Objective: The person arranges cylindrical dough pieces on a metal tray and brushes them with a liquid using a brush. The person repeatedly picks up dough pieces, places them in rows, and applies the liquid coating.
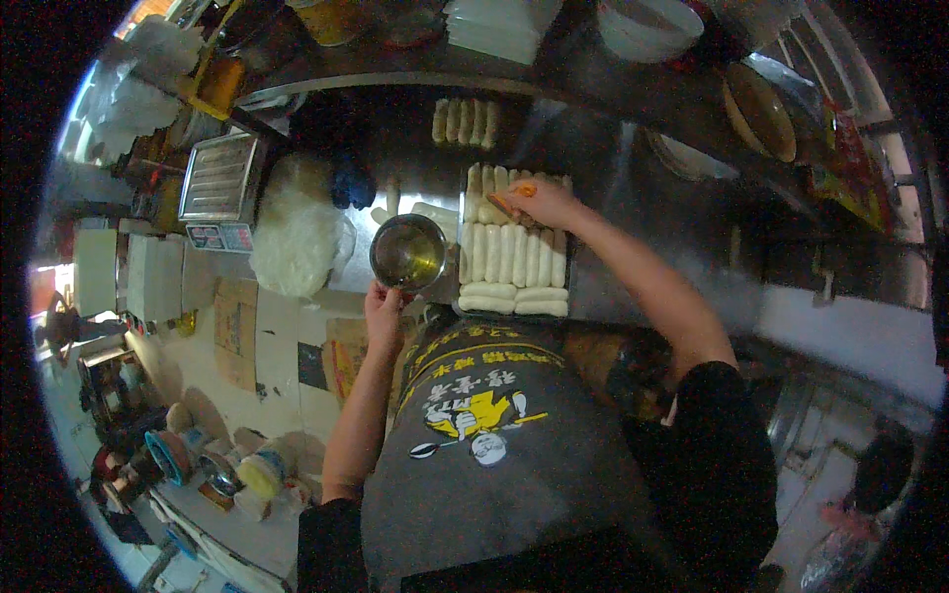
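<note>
My left hand (387, 311) grips the near rim of a round metal bowl (408, 252) with a yellowish liquid, likely oil, in it. My right hand (545, 201) holds a brush with an orange handle (525, 190), its head low over the far row of dough rolls. Pale dough rolls (511, 256) lie side by side in a rectangular tray (569, 259): two rows upright in the view, and several crosswise at the near end. Beyond the tray is a further group of dough rolls (465, 123). Loose dough pieces (436, 215) lie partly behind the bowl.
A clear plastic bag with pale contents (296, 230) and a digital scale (219, 185) stand left of the bowl. A dark blue cloth-like item (352, 185) lies behind. The shelf (415, 78) above the worktop holds a white bowl (651, 30) and white containers (500, 30).
</note>
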`<action>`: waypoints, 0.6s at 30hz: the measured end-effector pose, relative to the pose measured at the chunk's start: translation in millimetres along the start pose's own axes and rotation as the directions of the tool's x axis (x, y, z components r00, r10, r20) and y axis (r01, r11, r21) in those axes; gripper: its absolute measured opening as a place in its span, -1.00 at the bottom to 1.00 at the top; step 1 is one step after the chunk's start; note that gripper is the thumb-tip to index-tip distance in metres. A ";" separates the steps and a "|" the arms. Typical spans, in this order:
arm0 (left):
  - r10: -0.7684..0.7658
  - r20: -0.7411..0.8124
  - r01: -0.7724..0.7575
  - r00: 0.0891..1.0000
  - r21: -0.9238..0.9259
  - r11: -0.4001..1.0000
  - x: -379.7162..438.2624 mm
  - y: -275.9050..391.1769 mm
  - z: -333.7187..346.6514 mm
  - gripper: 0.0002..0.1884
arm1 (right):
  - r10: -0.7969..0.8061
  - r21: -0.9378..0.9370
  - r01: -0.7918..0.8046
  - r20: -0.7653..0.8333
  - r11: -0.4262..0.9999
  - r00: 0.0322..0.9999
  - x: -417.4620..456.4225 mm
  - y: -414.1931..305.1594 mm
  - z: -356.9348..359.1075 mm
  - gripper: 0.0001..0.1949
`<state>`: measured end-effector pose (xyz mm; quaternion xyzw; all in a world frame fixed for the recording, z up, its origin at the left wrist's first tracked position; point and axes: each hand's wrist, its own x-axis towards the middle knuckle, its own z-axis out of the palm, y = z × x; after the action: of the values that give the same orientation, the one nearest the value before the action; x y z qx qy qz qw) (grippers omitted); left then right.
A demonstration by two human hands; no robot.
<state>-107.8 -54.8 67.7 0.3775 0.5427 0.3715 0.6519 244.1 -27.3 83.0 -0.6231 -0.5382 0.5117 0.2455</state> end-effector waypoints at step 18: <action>0.011 0.009 -0.010 1.000 -0.094 0.996 -2.6 8.0 -2.6 -0.95 | 0.046 -0.269 -0.066 -0.080 0.961 0.996 -27.1 -13.2 -34.8 -0.69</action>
<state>-111.3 -53.4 75.7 0.3511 0.5196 0.3983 0.6694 272.7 -39.8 116.8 -0.6842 -0.5761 0.4165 0.1627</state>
